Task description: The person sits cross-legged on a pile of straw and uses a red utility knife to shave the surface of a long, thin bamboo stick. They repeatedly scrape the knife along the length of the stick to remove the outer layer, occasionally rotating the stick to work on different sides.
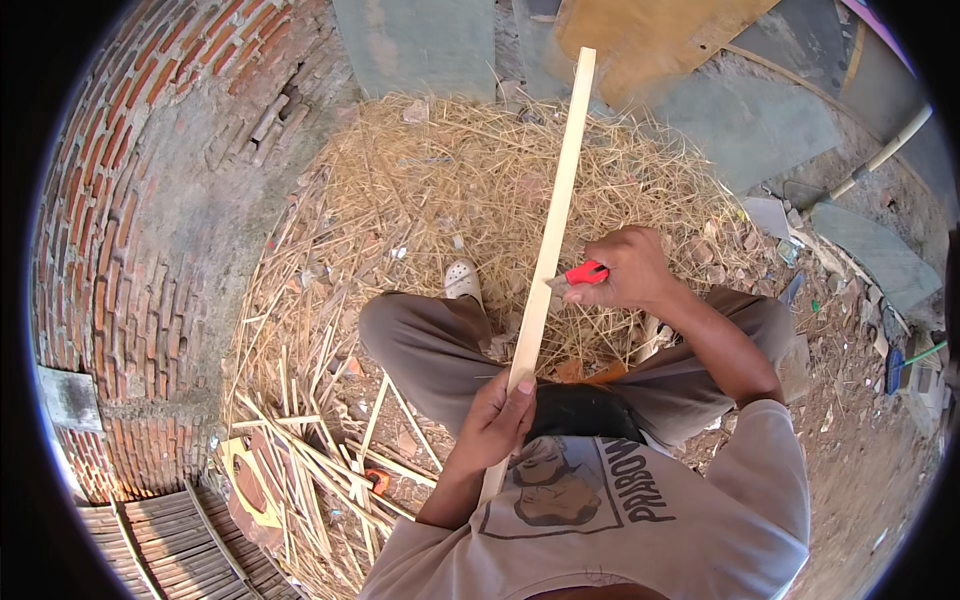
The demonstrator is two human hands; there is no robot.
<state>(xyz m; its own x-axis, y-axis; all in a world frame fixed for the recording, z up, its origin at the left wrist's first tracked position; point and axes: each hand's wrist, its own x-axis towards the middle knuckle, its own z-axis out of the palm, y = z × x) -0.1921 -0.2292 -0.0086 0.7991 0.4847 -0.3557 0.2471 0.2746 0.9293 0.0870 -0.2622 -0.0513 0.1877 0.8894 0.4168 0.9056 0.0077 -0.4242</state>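
A long, pale strip of wood or bamboo (562, 190) slants up and away from my lap, its near end against my shirt. Wrapped round its lower part is my left hand (497, 420), thumb on top. My right hand (632, 268) grips a red-handled utility knife (587, 273). The knife's short blade points left and meets the strip's right edge about midway along. Part of the knife's handle is hidden inside my fist.
Dry shavings (450, 170) cover the ground beyond my knees. Several thin strips (340, 480) lie in a heap at my left, with an orange-handled tool (377, 481) among them. A brick wall (150, 240) rises on the left; grey sheets (420, 50) lie at the far side.
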